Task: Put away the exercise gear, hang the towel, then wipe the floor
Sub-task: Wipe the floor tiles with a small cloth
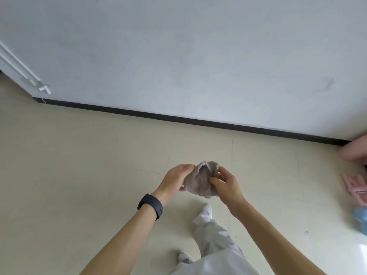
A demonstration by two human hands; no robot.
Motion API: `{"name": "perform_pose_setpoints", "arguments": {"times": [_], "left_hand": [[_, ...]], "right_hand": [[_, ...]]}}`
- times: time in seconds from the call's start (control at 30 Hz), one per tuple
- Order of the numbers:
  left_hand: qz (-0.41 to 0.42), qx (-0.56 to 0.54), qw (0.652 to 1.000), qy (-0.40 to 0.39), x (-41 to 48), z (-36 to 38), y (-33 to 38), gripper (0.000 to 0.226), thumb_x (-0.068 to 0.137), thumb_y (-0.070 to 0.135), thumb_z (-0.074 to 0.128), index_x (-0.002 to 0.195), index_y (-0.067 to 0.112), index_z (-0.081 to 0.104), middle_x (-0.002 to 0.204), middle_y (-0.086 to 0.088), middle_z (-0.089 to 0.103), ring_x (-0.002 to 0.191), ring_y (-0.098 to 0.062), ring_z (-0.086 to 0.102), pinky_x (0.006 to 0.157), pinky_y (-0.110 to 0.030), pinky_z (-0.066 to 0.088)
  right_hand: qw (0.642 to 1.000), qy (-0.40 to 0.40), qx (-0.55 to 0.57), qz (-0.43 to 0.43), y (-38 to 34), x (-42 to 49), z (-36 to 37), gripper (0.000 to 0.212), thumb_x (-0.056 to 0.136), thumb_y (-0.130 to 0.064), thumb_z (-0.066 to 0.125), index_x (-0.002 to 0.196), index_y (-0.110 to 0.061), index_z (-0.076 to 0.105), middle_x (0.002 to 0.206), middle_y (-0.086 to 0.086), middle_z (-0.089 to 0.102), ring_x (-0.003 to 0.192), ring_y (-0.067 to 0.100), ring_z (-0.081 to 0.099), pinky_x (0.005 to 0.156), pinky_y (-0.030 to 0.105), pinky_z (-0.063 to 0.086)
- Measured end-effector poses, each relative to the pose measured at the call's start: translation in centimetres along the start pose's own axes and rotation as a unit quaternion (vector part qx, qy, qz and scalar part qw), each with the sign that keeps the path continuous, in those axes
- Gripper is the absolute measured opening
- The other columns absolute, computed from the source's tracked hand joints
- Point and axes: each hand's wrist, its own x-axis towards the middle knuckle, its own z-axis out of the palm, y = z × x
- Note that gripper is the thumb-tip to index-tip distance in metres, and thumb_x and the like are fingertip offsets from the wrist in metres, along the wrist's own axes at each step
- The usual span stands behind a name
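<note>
At the frame's centre, the left hand (175, 178) and right hand (226, 185) are both pinching a bunched grey cloth (199, 180), possibly the towel, above the floor (79, 165).

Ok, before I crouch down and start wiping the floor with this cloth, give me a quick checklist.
1. Cloth in hand: ok, left hand and right hand both grip it.
2. Cloth folded into a pad: not ok, it is bunched.
3. Floor ahead bare: ok.
4. Pink item and blue item on the floor at right: not ok.
5. Cloth damp: cannot tell.
</note>
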Motion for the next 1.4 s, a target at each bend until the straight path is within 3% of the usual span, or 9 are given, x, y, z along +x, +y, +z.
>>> {"name": "perform_pose_setpoints", "arguments": {"times": [0.13, 0.3, 0.57, 0.73, 0.83, 1.03, 1.17, 1.27, 1.4], "left_hand": [[0.019, 0.085, 0.996, -0.018, 6.2, -0.3, 1.1, 0.013, 0.088, 0.044, 0.07, 0.095, 0.033, 0.072, 0.089, 0.003, 0.074, 0.083, -0.011, 0.07, 0.074, -0.03, 0.055], [-0.033, 0.052, 0.997, 0.037, 14.9, -2.1, 4.5, 0.02, 0.092, 0.035, 0.067, 0.094, 0.017, 0.074, 0.093, -0.01, 0.074, 0.086, -0.02, 0.069, 0.075, -0.034, 0.056], [-0.085, 0.027, 0.995, 0.039, 26.0, -4.9, 11.3, 0.01, 0.092, 0.022, 0.068, 0.098, 0.014, 0.069, 0.093, -0.008, 0.07, 0.075, -0.018, 0.066, 0.062, -0.029, 0.051], [-0.129, 0.001, 0.992, 0.011, 30.3, -7.7, 13.4, 0.012, 0.09, 0.02, 0.07, 0.101, 0.016, 0.072, 0.105, -0.012, 0.073, 0.096, -0.028, 0.07, 0.078, -0.036, 0.057], [-0.154, -0.014, 0.988, -0.025, 32.6, -10.5, 14.3, 0.019, 0.089, 0.02, 0.072, 0.107, 0.015, 0.072, 0.105, -0.013, 0.075, 0.095, -0.031, 0.072, 0.069, -0.034, 0.058], [-0.159, -0.031, 0.985, -0.054, 37.2, -18.3, 15.3, 0.022, 0.087, 0.018, 0.074, 0.108, 0.009, 0.071, 0.096, -0.01, 0.074, 0.076, -0.028, 0.072, 0.057, -0.027, 0.055], [-0.177, -0.042, 0.982, -0.059, 41.6, -21.8, 14.4, 0.023, 0.087, 0.014, 0.074, 0.11, 0.012, 0.071, 0.094, -0.007, 0.076, 0.075, -0.027, 0.074, 0.06, -0.028, 0.057], [-0.19, -0.04, 0.977, -0.083, 43.9, -21.9, 13.6, 0.022, 0.089, 0.014, 0.072, 0.111, 0.009, 0.07, 0.099, -0.011, 0.077, 0.084, -0.032, 0.075, 0.068, -0.035, 0.06], [-0.183, 0.021, 0.969, -0.166, 46.4, -20.4, 12.2, 0.02, 0.093, 0.018, 0.062, 0.105, 0.009, 0.076, 0.101, -0.011, 0.076, 0.095, -0.026, 0.073, 0.082, -0.033, 0.058]], "right_hand": [[0.999, 0.026, 0.015, 0.028, -0.5, 5.1, -0.2, 0.016, 0.089, -0.004, 0.056, 0.094, -0.014, 0.068, 0.094, 0.015, 0.071, 0.09, 0.032, 0.069, 0.074, 0.038, 0.058], [0.993, 0.053, 0.087, 0.06, -3.0, 13.8, -0.7, 0.019, 0.093, -0.012, 0.064, 0.109, -0.022, 0.066, 0.095, 0.004, 0.075, 0.079, 0.014, 0.074, 0.061, 0.02, 0.053], [0.988, 0.092, 0.089, 0.086, -7.6, 25.1, -0.2, 0.02, 0.093, -0.02, 0.064, 0.111, -0.027, 0.064, 0.101, 0.0, 0.073, 0.087, 0.015, 0.072, 0.07, 0.027, 0.056], [0.989, 0.065, 0.094, 0.093, -9.1, 28.9, 1.9, 0.03, 0.089, -0.029, 0.071, 0.118, -0.03, 0.062, 0.103, -0.003, 0.072, 0.091, 0.014, 0.071, 0.08, 0.033, 0.059], [0.989, 0.072, 0.083, 0.101, -9.5, 30.9, 4.5, 0.036, 0.086, -0.026, 0.074, 0.118, -0.035, 0.061, 0.1, -0.003, 0.072, 0.087, 0.015, 0.072, 0.082, 0.04, 0.06], [0.976, 0.149, 0.124, 0.097, -10.9, 35.1, 10.6, 0.011, 0.09, -0.024, 0.07, 0.099, -0.029, 0.073, 0.096, -0.007, 0.074, 0.092, 0.016, 0.072, 0.081, 0.05, 0.06], [0.959, 0.25, 0.101, 0.086, -11.4, 38.4, 15.5, 0.018, 0.09, -0.022, 0.068, 0.096, -0.04, 0.07, 0.089, -0.01, 0.073, 0.083, 0.011, 0.07, 0.071, 0.031, 0.057], [0.95, 0.305, 0.037, 0.048, -10.8, 40.5, 18.2, 0.028, 0.09, -0.019, 0.067, 0.097, -0.046, 0.066, 0.102, -0.015, 0.065, 0.089, -0.001, 0.063, 0.075, 0.013, 0.047], [0.971, 0.234, 0.021, 0.039, -8.1, 42.8, 19.9, 0.039, 0.087, -0.029, 0.074, 0.121, -0.044, 0.062, 0.113, -0.021, 0.055, 0.096, -0.003, 0.062, 0.078, 0.013, 0.049]]}}
